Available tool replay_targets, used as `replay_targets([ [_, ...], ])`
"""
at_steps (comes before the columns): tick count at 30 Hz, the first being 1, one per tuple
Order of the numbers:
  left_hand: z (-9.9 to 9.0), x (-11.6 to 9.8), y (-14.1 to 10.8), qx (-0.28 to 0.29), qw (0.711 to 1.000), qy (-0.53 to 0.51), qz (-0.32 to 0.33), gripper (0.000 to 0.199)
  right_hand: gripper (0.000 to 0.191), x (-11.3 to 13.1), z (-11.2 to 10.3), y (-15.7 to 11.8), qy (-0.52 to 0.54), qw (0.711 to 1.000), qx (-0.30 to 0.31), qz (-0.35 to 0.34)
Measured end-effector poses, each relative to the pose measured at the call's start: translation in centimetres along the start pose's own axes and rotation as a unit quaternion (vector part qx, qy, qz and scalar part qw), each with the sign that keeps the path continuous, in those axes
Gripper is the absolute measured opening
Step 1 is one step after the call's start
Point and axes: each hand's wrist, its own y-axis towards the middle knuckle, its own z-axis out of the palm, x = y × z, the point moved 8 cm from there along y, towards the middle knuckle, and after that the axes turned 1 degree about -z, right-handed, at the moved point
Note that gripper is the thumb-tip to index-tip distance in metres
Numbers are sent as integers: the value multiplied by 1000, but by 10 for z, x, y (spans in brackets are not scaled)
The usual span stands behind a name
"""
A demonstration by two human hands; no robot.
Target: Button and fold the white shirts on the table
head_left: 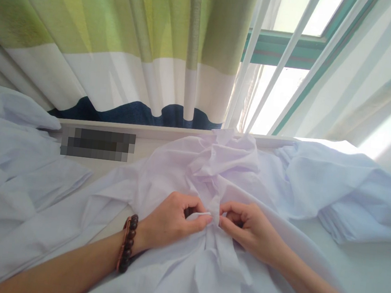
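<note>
A white garment, possibly a coat or shirt, lies gathered in loose folds in front of me. My left hand pinches an edge of its cloth between thumb and fingers. Close beside it, my right hand pinches the same strip of cloth from the right side. The fingertips of both hands are only a short gap apart. A beaded bracelet circles my left wrist. Folds hide whatever lies under the fingers.
More white cloth is heaped at the left, and folded white cloth lies at the right on the pale table. A blurred-out dark object sits near the back edge. Behind hang a green and white curtain and white window bars.
</note>
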Motion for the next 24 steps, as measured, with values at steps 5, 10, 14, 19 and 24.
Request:
replay_targets([
  [5,0,-1,0,1,1000,1,-1,22,18,-2,-1,-1,27,1000,-6,2],
  [10,0,0,0,4,1000,-4,1,20,21,1,0,-1,-5,1000,-1,-9],
  [14,1,-3,0,11,1000,-17,13,17,25,3,0,-2,-18,1000,5,-13],
  [19,1,-4,0,18,1000,-24,7,18,29,0,0,-1,1,1000,14,-12],
  [24,0,0,0,-1,1000,-26,-10,16,34,0,0,-2,20,1000,17,-16],
])
